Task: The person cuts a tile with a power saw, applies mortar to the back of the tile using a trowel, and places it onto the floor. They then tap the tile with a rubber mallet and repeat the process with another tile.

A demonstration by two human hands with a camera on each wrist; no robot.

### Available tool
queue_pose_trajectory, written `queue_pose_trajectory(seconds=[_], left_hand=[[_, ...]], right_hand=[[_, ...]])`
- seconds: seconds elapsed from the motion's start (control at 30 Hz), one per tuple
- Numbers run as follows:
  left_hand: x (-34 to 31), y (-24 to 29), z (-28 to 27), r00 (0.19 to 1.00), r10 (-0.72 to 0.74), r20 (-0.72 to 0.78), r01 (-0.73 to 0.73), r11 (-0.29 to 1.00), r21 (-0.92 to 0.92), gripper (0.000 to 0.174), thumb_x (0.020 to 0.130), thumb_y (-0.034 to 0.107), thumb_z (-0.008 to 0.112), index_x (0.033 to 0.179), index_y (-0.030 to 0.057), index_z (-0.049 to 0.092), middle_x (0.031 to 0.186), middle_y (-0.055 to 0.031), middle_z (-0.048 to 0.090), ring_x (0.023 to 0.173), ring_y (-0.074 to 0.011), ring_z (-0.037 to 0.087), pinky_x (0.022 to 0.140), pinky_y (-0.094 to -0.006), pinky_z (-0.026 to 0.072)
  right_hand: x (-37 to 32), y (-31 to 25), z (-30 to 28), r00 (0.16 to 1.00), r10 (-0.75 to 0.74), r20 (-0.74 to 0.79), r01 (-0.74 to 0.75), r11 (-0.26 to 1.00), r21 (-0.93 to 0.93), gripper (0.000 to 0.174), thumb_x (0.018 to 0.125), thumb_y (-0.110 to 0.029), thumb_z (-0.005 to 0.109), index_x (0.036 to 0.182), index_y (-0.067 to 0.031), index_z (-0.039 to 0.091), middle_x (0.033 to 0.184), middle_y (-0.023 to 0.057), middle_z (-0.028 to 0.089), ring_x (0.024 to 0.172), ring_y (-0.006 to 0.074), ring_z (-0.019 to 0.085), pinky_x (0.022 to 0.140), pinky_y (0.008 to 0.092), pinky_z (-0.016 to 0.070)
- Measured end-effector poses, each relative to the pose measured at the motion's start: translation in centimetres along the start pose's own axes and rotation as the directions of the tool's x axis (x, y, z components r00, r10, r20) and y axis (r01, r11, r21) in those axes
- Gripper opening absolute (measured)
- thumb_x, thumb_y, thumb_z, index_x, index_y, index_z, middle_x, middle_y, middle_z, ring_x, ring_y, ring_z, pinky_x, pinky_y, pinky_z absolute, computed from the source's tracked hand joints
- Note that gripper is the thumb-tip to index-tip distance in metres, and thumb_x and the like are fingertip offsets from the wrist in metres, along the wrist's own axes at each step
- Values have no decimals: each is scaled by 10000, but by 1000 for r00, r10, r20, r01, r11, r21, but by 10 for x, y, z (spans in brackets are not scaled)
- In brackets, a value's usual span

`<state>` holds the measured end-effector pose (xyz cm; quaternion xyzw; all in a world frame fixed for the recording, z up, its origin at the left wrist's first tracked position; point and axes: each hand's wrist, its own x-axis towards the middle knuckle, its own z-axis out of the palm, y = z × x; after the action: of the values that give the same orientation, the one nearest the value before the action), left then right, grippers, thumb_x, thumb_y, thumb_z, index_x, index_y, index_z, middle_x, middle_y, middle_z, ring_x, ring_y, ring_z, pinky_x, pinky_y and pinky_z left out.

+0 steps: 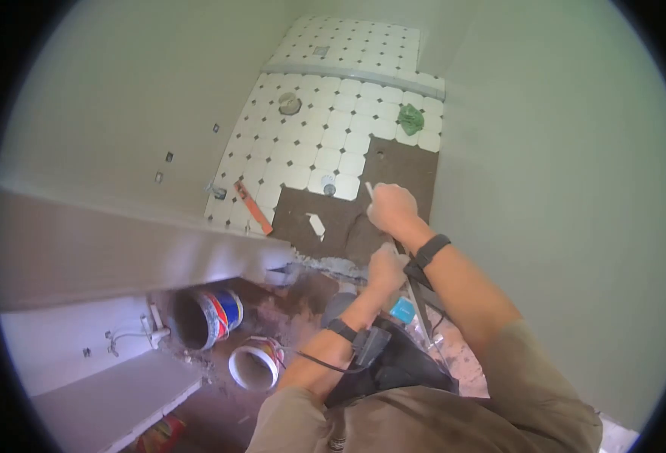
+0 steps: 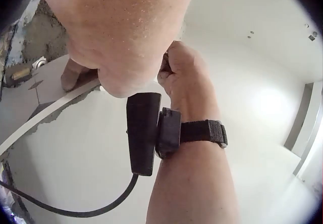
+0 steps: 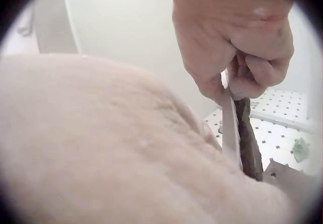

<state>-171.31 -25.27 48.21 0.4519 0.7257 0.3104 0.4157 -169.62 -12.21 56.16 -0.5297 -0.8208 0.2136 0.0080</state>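
My right hand (image 1: 392, 208) grips a long, thin, pale strip (image 1: 416, 302) near its far end, a short tip of which sticks out past the fingers. Closer to my body, my left hand (image 1: 387, 270) holds the same strip, which runs back past it. The left wrist view shows my left hand's fingers (image 2: 75, 77) curled on the strip (image 2: 45, 113). In the right wrist view, my right hand (image 3: 237, 47) pinches the strip (image 3: 230, 133), and a dark rough edge runs beside it. A bare brown patch of floor (image 1: 333, 219) lies beyond my hands.
White tiles (image 1: 333, 106) with dark insets cover the far floor. A white tile piece (image 1: 316, 225) lies on the brown patch. An orange level (image 1: 253, 208) lies at the left and a green bag (image 1: 411, 119) at the right. Two buckets (image 1: 227, 309) (image 1: 278, 355) stand lower left. Walls flank both sides.
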Motion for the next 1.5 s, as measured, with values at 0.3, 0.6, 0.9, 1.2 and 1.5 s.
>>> queue_pose_trajectory(seconds=[0.3,0.6,0.9,1.2,1.5], left_hand=[[96,39,29,967,-51,248,33,997,74,291,825,150,698,939,-93,586,853,-331,668,888,-503,666,785,-542,524],[163,78,-9,909,5,418,-70,987,141,269,870,183,646,1018,-21,553,818,-282,677,779,-485,678,705,-545,545],[290,-14,-53,833,-408,374,535,767,-353,531,1049,431,463,1280,-25,609,1294,-168,639,1188,-253,585,1074,-324,402],[347,-151,58,535,-692,486,831,328,-449,433,1052,356,453,1191,-23,609,1177,-181,658,1029,-285,638,879,-414,509],[436,-203,56,515,-857,-25,688,431,-584,395,855,275,619,986,-90,697,987,-175,696,861,-278,647,794,-423,504]], right_hand=[[92,93,-11,982,187,16,-187,982,-19,204,789,-84,623,927,52,686,896,285,702,888,452,694,798,498,561],[110,102,-70,922,351,-164,-320,929,187,260,823,-180,708,794,17,542,750,249,654,733,463,652,668,514,516],[145,58,-155,811,445,-379,-269,859,435,280,866,-126,736,769,14,514,602,145,628,515,201,639,498,323,477],[162,69,-138,780,476,-407,-291,851,438,329,862,-125,757,733,-4,480,546,90,573,470,124,536,468,302,434],[153,227,80,500,865,29,-405,204,891,219,930,-159,692,1028,-4,571,784,24,607,635,86,536,580,263,440]])
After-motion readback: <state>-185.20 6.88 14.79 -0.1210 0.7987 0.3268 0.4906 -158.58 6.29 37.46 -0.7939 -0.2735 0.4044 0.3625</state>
